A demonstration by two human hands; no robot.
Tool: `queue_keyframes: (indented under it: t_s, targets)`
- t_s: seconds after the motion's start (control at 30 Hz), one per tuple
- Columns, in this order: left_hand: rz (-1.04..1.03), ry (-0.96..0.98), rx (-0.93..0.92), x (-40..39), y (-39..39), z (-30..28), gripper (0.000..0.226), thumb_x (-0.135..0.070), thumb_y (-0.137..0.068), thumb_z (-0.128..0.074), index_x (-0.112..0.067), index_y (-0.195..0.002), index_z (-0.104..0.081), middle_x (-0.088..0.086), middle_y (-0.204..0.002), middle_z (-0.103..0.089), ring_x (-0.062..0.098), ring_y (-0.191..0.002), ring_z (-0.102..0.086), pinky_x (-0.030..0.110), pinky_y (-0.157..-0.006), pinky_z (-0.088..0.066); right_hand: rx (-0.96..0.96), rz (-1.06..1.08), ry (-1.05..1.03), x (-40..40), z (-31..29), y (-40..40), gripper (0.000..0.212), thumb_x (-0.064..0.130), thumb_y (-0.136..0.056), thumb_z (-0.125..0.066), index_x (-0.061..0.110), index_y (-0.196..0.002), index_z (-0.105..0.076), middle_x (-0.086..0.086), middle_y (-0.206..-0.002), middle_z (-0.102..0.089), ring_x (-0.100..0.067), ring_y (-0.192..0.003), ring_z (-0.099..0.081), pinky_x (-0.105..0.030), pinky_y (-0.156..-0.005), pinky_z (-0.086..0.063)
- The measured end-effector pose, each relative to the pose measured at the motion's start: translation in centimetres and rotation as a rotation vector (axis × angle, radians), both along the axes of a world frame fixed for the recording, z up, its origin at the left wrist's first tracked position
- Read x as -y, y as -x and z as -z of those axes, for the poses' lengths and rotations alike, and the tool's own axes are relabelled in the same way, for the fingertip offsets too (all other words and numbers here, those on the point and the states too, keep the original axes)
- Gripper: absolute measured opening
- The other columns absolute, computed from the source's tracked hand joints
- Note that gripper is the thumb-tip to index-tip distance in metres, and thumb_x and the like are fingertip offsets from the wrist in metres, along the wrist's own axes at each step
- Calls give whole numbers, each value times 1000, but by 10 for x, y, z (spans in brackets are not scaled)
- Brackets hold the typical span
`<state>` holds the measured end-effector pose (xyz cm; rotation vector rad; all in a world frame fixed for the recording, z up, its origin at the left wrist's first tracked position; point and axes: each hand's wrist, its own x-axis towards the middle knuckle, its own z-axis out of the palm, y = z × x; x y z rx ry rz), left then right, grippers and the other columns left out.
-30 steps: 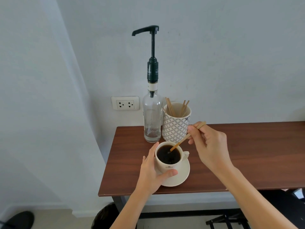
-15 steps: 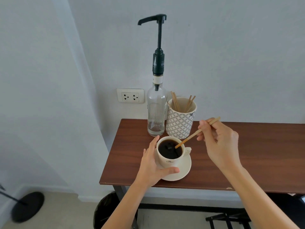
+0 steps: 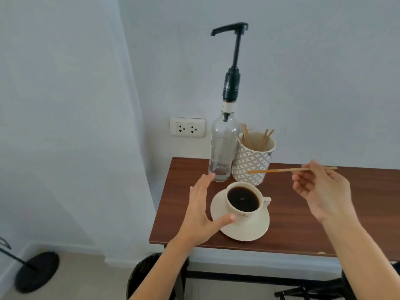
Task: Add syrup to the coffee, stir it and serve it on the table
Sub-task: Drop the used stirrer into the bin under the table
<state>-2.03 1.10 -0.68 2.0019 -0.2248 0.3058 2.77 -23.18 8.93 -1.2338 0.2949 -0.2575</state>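
A cream cup (image 3: 244,210) full of dark coffee stands on a cream saucer (image 3: 246,229) near the left end of the brown table (image 3: 303,224). My left hand (image 3: 202,211) is spread open just left of the cup, thumb tip close to its front wall, fingers off it. My right hand (image 3: 322,191) pinches a wooden stir stick (image 3: 287,169) held level above the table, its wet tip pointing left, clear of the cup. Behind the cup stands a clear syrup bottle (image 3: 223,152) with a tall black pump (image 3: 232,61).
A patterned mug (image 3: 252,163) holding several wooden stir sticks stands right of the bottle. A wall socket (image 3: 187,127) sits left of it. Under the table's left end is a dark bin (image 3: 147,276); a black round stand base (image 3: 36,270) lies on the floor at the left.
My right hand lifted the stir stick out of the coffee and turned it level. My left hand let go of the cup and opened. The view has shifted.
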Motion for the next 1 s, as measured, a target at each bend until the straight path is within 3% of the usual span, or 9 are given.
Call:
queue_keyframes:
  t_s: [0.1, 0.17, 0.27, 0.37, 0.53, 0.7, 0.77, 0.87, 1.0]
  targets:
    - [-107, 30, 112, -66, -1, -13, 72, -61, -86, -58, -45, -148, -25, -23, -154, -33, -1, -149, -25, 23, -122, -23, 14, -13, -119, -28, -11, 13, 28, 25, -102, -53, 11, -79, -61, -2, -59, -69, -15, -61, -65, -26, -58, -55]
    - [-235, 57, 124, -122, -3, -12, 58, -48, -96, -52, -31, -148, -35, -15, -147, -42, -3, -140, -36, 17, -117, -28, 33, -21, -165, -63, -16, 26, 28, 28, -102, -52, 12, -80, -62, -1, -61, -70, -14, -61, -68, -23, -55, -57]
    - [-410, 40, 46, -211, -12, 7, 45, -29, -105, -47, -17, -148, -42, -8, -144, -44, 4, -135, -40, 34, -118, -33, 34, -31, -150, -137, -11, 49, 28, 29, -102, -51, 12, -84, -62, -1, -62, -71, -13, -61, -71, -24, -59, -61]
    - [-509, -17, -58, -284, -25, 33, 45, -25, -106, -43, -9, -148, -41, 10, -151, -41, 25, -143, -40, 33, -117, -30, 53, -79, -71, -214, 9, 66, 29, 27, -103, -48, 9, -84, -61, -5, -62, -72, -16, -61, -73, -24, -62, -63]
    - [-561, -195, -91, -349, -59, 62, 57, -27, -105, -46, -10, -156, -28, 24, -166, 0, 41, -154, -10, 54, -121, -22, 71, -113, 328, -327, 68, 78, 26, 24, -102, -50, 13, -84, -65, -11, -75, -74, -18, -68, -76, -27, -66, -63]
    - [-522, -350, -55, -363, -72, 93, 67, -33, -105, -44, -18, -161, -9, 24, -166, 10, 42, -155, -2, 63, -117, -21, -21, -282, 735, -395, 154, 76, 22, 31, -102, -49, 22, -87, -63, 2, -74, -73, -12, -74, -74, -19, -71, -57]
    - [-525, -369, -49, -364, -74, 101, 67, -35, -105, -42, -19, -161, -7, 24, -166, 11, 43, -155, 0, 67, -116, -22, -121, -362, 800, -405, 196, 71, 20, 32, -102, -49, 23, -88, -62, -8, -75, -72, -20, -75, -72, -23, -70, -54]
    - [-528, -351, -34, -363, -77, 103, 65, -38, -106, -39, -20, -161, -8, 22, -167, 11, 40, -156, 3, 67, -116, -19, -236, -456, 894, -409, 245, 68, 18, 31, -102, -51, 19, -94, -63, 3, -74, -67, -7, -72, -65, -27, -74, -52]
    - [-527, -335, -28, -366, -78, 108, 63, -39, -107, -38, -21, -161, -11, 22, -168, 9, 39, -156, 2, 66, -117, -18, -319, -446, 871, -411, 266, 69, 23, 28, -102, -52, 11, -112, -64, 6, -95, -65, -10, -93, -63, -22, -87, -50]
